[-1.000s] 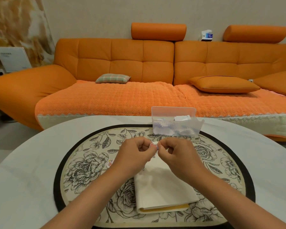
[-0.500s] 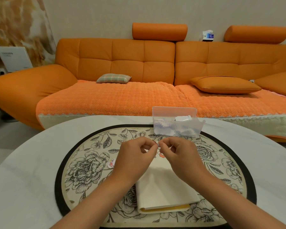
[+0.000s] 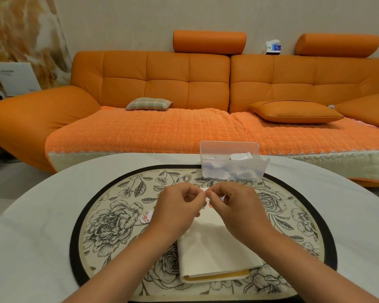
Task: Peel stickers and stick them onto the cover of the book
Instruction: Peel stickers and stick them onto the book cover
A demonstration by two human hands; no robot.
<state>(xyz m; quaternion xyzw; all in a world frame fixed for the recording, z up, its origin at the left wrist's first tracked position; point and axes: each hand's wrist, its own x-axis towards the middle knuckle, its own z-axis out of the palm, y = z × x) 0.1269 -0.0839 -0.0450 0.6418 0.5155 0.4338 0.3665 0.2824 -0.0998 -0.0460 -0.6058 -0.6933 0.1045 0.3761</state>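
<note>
A cream-covered book [image 3: 214, 252] lies shut on the floral mat, spine edge toward me. Above its far end my left hand [image 3: 177, 212] and my right hand [image 3: 239, 213] meet fingertip to fingertip. Both pinch a small sticker [image 3: 207, 203], of which only a pink and white sliver shows between the fingers. A loose pink sticker [image 3: 146, 216] rests on the mat just left of my left hand. Behind the hands stands a clear plastic box [image 3: 232, 164] holding several white sticker pieces.
The oval floral mat [image 3: 109, 219] with a black border lies on a round white table [image 3: 31, 226]. Beyond the table's far edge stands an orange sofa [image 3: 162, 127] with cushions. A white board [image 3: 15, 78] leans at the far left.
Both hands stay pinched together over the book and have shifted only slightly. The sticker between the fingertips shows less than a second ago.
</note>
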